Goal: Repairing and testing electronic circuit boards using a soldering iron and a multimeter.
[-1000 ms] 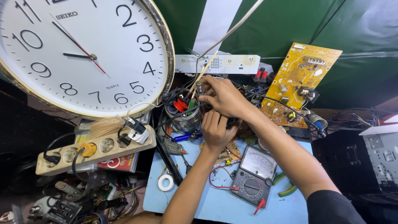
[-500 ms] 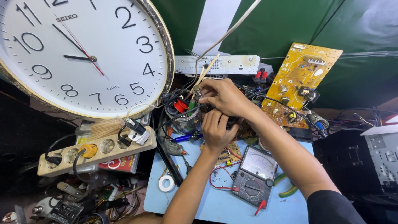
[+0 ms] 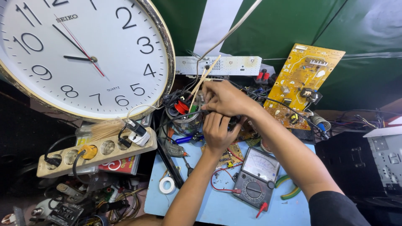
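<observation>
My left hand (image 3: 217, 130) is curled around a small dark part at the back of the light blue board (image 3: 159, 201); what the part is cannot be made out. My right hand (image 3: 228, 98) reaches over it from the right, fingers pinched together at the same spot, beside a clear jar (image 3: 184, 121) stuffed with tools, wires and red clips. An analog multimeter (image 3: 256, 178) with red leads lies just in front of my left wrist. A small brown circuit board (image 3: 228, 155) sits under my left forearm.
A large white wall clock (image 3: 79, 54) leans at the left. A beige power strip (image 3: 96, 152) with plugs lies below it. A yellow circuit board (image 3: 303, 83) leans at the right, a white LED strip board (image 3: 217, 65) behind. White tape roll (image 3: 167, 184) near front.
The view has shifted slightly; both hands stay together at the same spot with only small finger movements.
</observation>
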